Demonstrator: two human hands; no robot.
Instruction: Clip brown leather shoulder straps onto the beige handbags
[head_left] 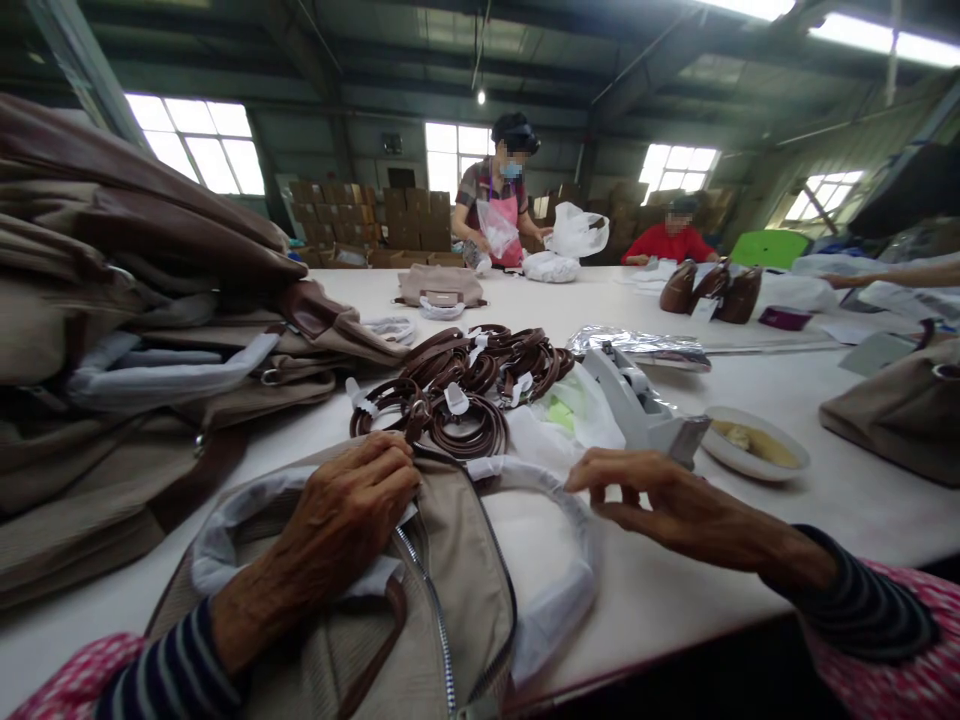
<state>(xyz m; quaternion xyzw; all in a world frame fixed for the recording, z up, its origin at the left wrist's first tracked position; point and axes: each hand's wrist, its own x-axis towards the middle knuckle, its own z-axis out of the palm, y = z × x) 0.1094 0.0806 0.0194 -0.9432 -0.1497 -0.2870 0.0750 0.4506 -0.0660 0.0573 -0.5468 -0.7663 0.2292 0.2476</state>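
Observation:
A beige handbag (461,560) with an opened metal zipper (431,610) lies in front of me on the table. My left hand (352,510) is closed at the bag's far end, its fingertips pinching the edge by the end of the zipper. One wrapped handle (214,540) passes beside that hand. The other white-wrapped handle (577,570) arches out to the right over the tabletop. Just above this handle hovers my right hand (652,495), its fingers bent and somewhat apart, holding nothing that I can see. Coiled brown straps (469,425) are heaped just beyond the bag.
Stacked beige bags (150,290) rise on the left. A grey tape dispenser (630,395) and an oval dish (754,440) stand to the right. Another bag (900,410) sits at the right edge. Across the white table (337,285), two people handle things.

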